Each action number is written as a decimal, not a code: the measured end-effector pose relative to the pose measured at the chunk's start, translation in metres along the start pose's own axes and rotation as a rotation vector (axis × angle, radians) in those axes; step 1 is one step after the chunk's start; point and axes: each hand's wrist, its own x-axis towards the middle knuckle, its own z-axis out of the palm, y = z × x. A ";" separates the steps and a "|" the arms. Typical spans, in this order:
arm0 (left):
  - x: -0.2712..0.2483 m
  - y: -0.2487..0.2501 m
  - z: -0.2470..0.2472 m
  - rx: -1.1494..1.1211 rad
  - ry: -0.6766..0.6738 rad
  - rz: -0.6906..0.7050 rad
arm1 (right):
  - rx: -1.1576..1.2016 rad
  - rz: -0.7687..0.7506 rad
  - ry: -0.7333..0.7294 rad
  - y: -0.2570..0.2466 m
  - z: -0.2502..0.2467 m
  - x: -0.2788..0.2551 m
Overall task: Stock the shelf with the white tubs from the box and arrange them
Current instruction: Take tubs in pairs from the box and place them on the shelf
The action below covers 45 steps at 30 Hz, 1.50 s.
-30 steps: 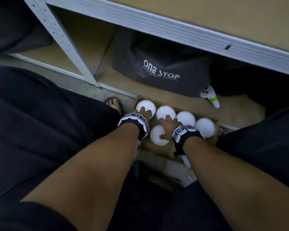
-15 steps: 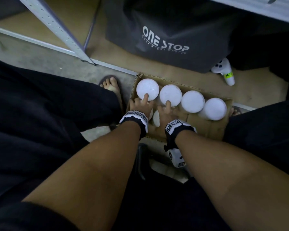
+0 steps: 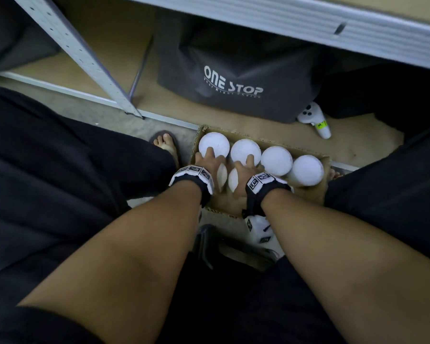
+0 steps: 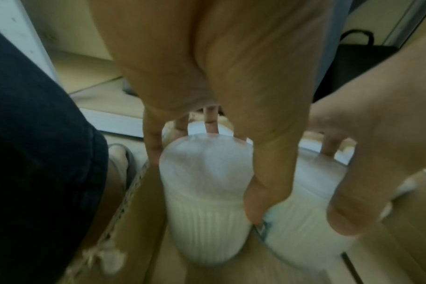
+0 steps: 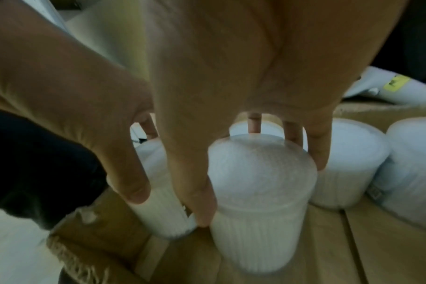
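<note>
A cardboard box (image 3: pixel 310 196) sits on the floor between my knees. Several white ribbed tubs stand in it, with a back row running from a left one (image 3: pixel 215 142) to a right one (image 3: pixel 308 170). My left hand (image 3: pixel 206 161) grips a front tub (image 4: pixel 204 192), thumb on its right side and fingers down its far side. My right hand (image 3: pixel 243 167) grips the tub beside it (image 5: pixel 258 182) the same way. In the head view only slivers of these two tubs (image 3: pixel 222 173) show between the hands.
A grey metal shelf post (image 3: pixel 85 58) rises at the left and a shelf edge (image 3: pixel 308 23) runs overhead. On the low shelf board lie a black ONE STOP bag (image 3: pixel 233 83) and a white controller (image 3: pixel 313 119). A sandalled foot (image 3: pixel 165 142) is left of the box.
Both hands have come down from the tub tops onto the two front tubs and curled round them. The head view has tilted down, then back up.
</note>
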 end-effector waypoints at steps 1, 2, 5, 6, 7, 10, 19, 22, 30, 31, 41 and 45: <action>-0.006 -0.001 -0.007 -0.009 0.006 0.002 | -0.010 0.008 -0.006 -0.001 -0.009 -0.005; -0.011 0.000 -0.013 -0.012 0.015 0.006 | -0.025 0.009 -0.009 -0.001 -0.017 -0.009; -0.033 0.004 -0.036 -0.010 0.067 -0.019 | -0.072 0.014 0.032 -0.005 -0.039 -0.025; -0.040 0.007 -0.044 -0.009 0.092 -0.025 | -0.071 0.006 0.055 -0.006 -0.045 -0.031; -0.048 0.011 -0.052 -0.009 0.109 -0.026 | -0.057 0.002 0.067 -0.010 -0.051 -0.037; -0.068 0.020 -0.075 0.008 0.182 0.021 | 0.033 -0.014 0.124 -0.014 -0.072 -0.055; -0.146 0.044 -0.153 -0.061 0.464 0.181 | 0.151 -0.037 0.397 -0.008 -0.152 -0.159; -0.177 0.055 -0.176 -0.052 0.544 0.260 | 0.212 -0.080 0.500 -0.001 -0.169 -0.197; -0.226 0.082 -0.225 -0.146 0.769 0.428 | 0.353 -0.217 0.814 0.020 -0.216 -0.265; -0.227 0.086 -0.231 -0.151 0.797 0.442 | 0.380 -0.232 0.842 0.023 -0.221 -0.269; -0.207 0.120 -0.278 -0.258 0.934 0.531 | 0.510 -0.265 1.118 0.055 -0.271 -0.263; -0.185 0.131 -0.290 -0.235 0.906 0.494 | 0.511 -0.235 1.111 0.064 -0.284 -0.239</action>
